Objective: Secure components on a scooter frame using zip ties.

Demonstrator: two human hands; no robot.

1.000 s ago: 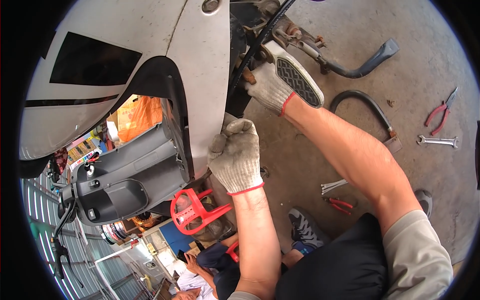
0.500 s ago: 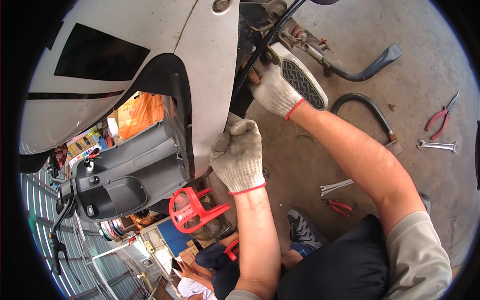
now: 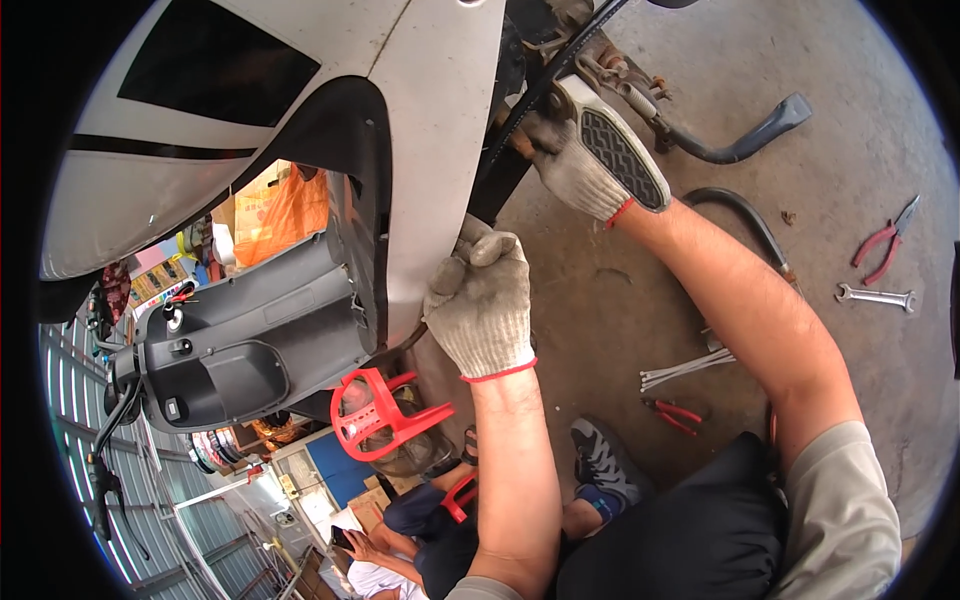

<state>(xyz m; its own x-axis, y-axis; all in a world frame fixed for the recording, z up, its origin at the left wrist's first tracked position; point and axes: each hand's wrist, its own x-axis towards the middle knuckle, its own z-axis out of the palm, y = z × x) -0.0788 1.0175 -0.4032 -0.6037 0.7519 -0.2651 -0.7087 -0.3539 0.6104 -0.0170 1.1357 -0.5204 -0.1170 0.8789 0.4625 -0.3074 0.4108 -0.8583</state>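
A white scooter body panel (image 3: 432,130) fills the upper left and centre. My left hand (image 3: 485,310), in a grey-white knit glove, is closed at the panel's lower edge, thumb against it and fingers curled. Farther right, my right hand (image 3: 585,180), gloved alike, reaches in behind the panel, beside a footrest (image 3: 622,158) with a black ribbed rubber pad. Its fingers are bent; the tips look stained brown and are partly hidden, so what they grip cannot be made out. A black cable (image 3: 545,85) runs along the panel's edge, close to those fingers.
A curved black lever (image 3: 745,150) juts out at right. On the concrete floor lie a black curved hose (image 3: 745,215), pliers (image 3: 885,240), a wrench (image 3: 876,297), white zip ties (image 3: 685,370) and red-handled cutters (image 3: 675,414). A red plastic chair (image 3: 385,415) and a seated person (image 3: 385,565) are lower left.
The scooter sits slightly farther right in the picture as the view shifts. My right hand appears a little lower and farther right; my left stays at the panel edge.
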